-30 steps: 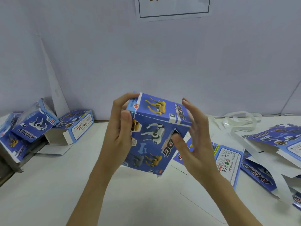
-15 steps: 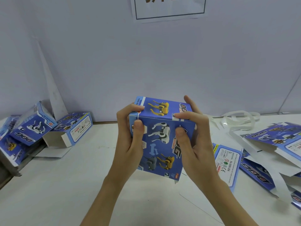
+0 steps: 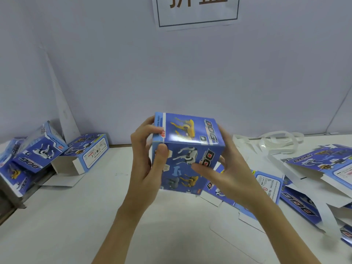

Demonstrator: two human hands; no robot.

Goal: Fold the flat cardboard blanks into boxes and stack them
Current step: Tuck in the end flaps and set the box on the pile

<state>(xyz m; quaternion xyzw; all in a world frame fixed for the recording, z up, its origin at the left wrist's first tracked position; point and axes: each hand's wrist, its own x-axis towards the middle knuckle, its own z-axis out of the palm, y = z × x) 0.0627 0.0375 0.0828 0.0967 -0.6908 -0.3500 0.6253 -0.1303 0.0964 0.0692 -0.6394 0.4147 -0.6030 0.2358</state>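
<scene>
Above the near part of the white bench, two bare forearms reach up from the bottom edge to a blue printed box held in the air at centre; this box is the landmark for all that follows. The left hand grips its left side, thumb pressed on the front face and fingers curled round the upper left corner. The right hand cups its right side, fingers fairly straight and spread against the far wall, thumb lying across the front face near the lettering. The top panel looks closed and flat, so the folding of this box seems nearly finished; the underside cannot be seen. The next move probably calls for checking that the flaps are tucked, then carrying it to the stack. Right of the box, unfolded flat blanks lie scattered on the bench. Left of it and farther back, finished boxes sit in a loose pile. Beyond the box to the right lie white paper strips, then a pale wall with a paper sign.
</scene>
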